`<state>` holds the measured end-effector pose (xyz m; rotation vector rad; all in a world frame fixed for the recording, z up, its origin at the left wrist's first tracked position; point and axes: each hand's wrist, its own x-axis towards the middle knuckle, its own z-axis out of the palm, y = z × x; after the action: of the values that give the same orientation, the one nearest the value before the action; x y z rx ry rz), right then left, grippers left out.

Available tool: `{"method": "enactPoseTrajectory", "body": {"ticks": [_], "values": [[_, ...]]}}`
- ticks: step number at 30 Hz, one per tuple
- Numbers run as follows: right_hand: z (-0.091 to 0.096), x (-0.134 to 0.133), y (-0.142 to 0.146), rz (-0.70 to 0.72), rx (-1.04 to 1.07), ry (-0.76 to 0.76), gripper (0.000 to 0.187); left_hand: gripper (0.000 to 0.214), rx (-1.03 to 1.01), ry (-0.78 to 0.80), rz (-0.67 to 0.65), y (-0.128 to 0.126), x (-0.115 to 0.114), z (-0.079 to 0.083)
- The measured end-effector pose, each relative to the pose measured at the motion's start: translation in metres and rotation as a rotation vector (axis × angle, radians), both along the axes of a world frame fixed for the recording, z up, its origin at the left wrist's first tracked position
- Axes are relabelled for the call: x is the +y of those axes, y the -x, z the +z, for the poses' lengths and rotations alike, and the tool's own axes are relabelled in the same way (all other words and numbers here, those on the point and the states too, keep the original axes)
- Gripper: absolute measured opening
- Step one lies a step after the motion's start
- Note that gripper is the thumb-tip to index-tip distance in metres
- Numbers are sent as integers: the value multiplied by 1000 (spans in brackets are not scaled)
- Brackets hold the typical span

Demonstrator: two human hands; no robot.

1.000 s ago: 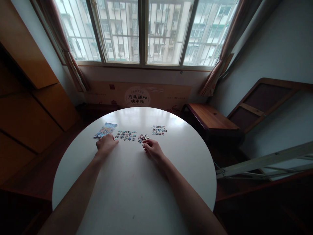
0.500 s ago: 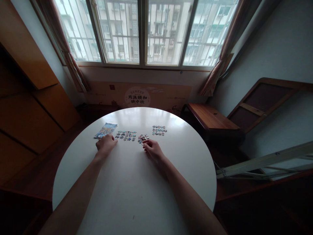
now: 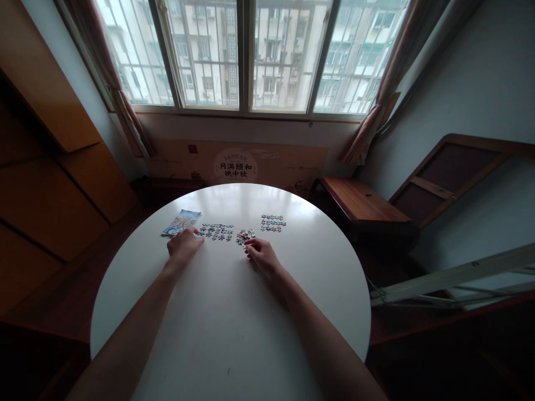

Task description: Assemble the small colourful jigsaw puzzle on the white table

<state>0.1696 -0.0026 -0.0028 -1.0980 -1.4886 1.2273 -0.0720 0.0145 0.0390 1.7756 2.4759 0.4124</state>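
Observation:
Jigsaw puzzle pieces lie on a round white table (image 3: 234, 312) in three groups. My left hand (image 3: 184, 244) is at the left end of loosely lined-up puzzle pieces (image 3: 217, 231), thumb and forefinger around a puzzle piece at the edge. Under and behind that hand lies a colourful picture sheet (image 3: 180, 221), partly covered. My right hand (image 3: 262, 253) rests at the near edge of a heaped pile of puzzle pieces (image 3: 245, 236), its fingertips pinched together on a small piece, mostly hidden. Further right, more puzzle pieces (image 3: 273, 223) lie in three short rows.
Beyond the table stand a printed cardboard panel (image 3: 284, 159) and a barred window (image 3: 280, 55). A wooden side table (image 3: 361, 197) is at the right, with a pale metal frame (image 3: 451, 273) nearer. Orange-brown cabinets (image 3: 50, 217) stand at the left.
My left hand has shifted slightly right toward the lined-up pieces, and its thumb and forefinger show further apart. My right hand has hardly moved at the pile.

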Motion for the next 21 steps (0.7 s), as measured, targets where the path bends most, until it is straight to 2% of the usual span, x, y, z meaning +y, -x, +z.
{"method": "enactPoseTrajectory", "body": {"ticks": [6,12,21], "values": [[0,0,1,-1,1,-8,23,40,-53,-22,-168,-11,-4,-5],[-1,0,2,4,0,-6,23,40,-12,-7,-180,-12,-2,-12],[-1,0,1,5,16,3,23,37,15,-8,-164,-18,-4,-11]]}}
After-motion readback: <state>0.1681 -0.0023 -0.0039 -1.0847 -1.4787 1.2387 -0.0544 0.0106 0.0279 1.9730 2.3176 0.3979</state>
